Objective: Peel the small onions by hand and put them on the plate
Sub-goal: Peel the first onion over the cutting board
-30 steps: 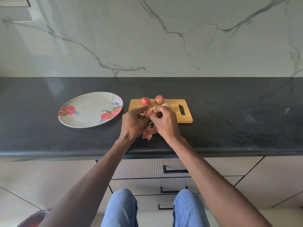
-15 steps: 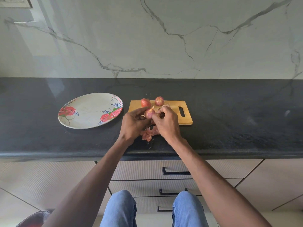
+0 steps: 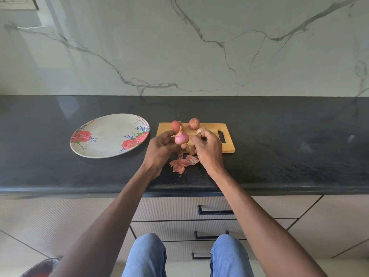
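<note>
My left hand [image 3: 160, 149] holds a small pink onion [image 3: 181, 137], mostly peeled with a wisp of skin at its tip, above the near left corner of the wooden cutting board [image 3: 227, 148]. Just to its right, my right hand [image 3: 208, 149] has its fingers curled, pinching a bit of skin. Two unpeeled onions [image 3: 194, 123] [image 3: 175, 125] sit on the board's far edge, and a pale one [image 3: 200, 130] shows partly behind my right fingers. The floral plate [image 3: 108, 135] lies to the left with nothing on it.
Loose reddish onion skins [image 3: 182, 163] lie on the black counter [image 3: 279, 146] between my wrists. A marble wall rises behind the counter. Drawers with black handles [image 3: 214, 211] are below the counter edge, and my knees are in front of them.
My hands have drawn slightly apart, and the onion in my left hand now shows its bare pink surface. More skin lies on the counter pile.
</note>
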